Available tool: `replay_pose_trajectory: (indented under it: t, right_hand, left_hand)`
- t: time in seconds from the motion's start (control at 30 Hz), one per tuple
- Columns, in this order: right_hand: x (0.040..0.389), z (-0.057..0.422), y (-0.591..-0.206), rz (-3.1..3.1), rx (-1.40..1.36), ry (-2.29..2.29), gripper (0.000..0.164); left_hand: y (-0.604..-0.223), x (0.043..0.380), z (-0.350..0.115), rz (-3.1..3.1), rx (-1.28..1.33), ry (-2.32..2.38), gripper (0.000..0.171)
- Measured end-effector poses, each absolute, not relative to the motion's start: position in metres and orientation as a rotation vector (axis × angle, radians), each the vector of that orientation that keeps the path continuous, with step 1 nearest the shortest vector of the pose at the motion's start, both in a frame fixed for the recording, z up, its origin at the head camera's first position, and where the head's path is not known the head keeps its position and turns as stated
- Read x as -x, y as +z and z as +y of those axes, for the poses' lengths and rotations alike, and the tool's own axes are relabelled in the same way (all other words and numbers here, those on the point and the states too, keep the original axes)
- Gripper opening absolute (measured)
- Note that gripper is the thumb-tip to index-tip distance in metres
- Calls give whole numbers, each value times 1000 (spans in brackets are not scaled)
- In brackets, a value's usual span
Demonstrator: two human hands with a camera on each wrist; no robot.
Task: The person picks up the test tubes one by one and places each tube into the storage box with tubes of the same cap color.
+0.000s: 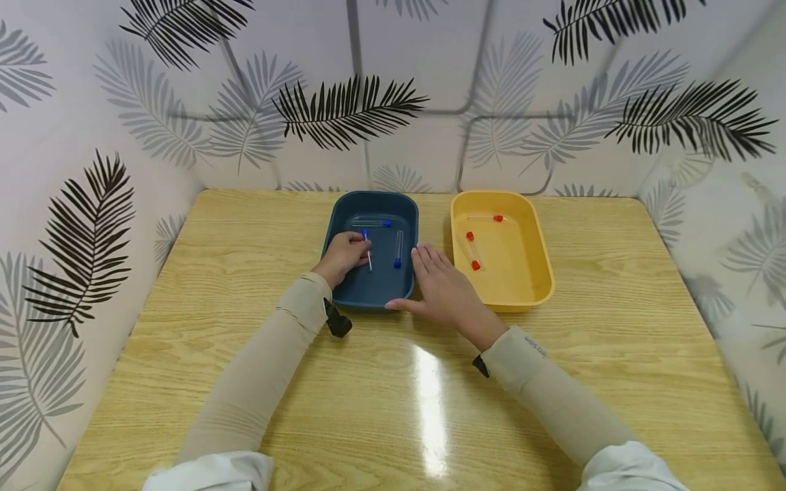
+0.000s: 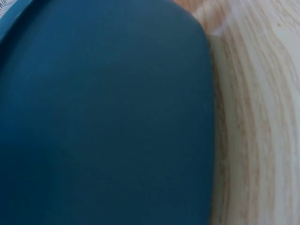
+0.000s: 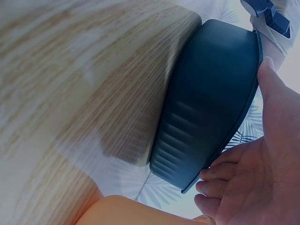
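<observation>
In the head view my left hand (image 1: 347, 254) reaches over the left wall of a dark blue tray (image 1: 374, 293) and pinches a clear tube with a blue cap (image 1: 365, 234) between thumb and fingers. Two more blue-capped tubes lie in that tray: one across the back (image 1: 371, 223), one along the right side (image 1: 398, 249). My right hand (image 1: 443, 283) rests at the tray's right rim, its fingers extended and the thumb spread to the front corner. The right wrist view shows those fingertips (image 3: 206, 176) right at the rim. The left wrist view holds only the tray's outer wall (image 2: 117, 103).
A yellow tray (image 1: 534, 290) stands just right of the blue one, holding several clear tubes with red caps (image 1: 498, 218). Both trays sit toward the back of the wooden table (image 1: 362, 409), near a leaf-patterned backdrop (image 1: 417, 157).
</observation>
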State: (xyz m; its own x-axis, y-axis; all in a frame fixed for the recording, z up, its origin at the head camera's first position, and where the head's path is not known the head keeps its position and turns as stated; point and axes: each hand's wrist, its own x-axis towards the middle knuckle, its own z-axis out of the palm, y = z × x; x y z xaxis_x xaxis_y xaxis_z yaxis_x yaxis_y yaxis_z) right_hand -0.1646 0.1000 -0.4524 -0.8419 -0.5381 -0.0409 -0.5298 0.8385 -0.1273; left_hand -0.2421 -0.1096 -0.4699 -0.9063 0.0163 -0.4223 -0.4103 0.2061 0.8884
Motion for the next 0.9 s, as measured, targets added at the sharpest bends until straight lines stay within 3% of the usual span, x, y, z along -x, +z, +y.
replay_pose_trajectory:
  t: [0.9]
  right_hand:
    - [164, 100, -452, 2943, 861, -183, 111]
  left_hand:
    - [-471, 243, -109, 2148, 354, 1718, 40]
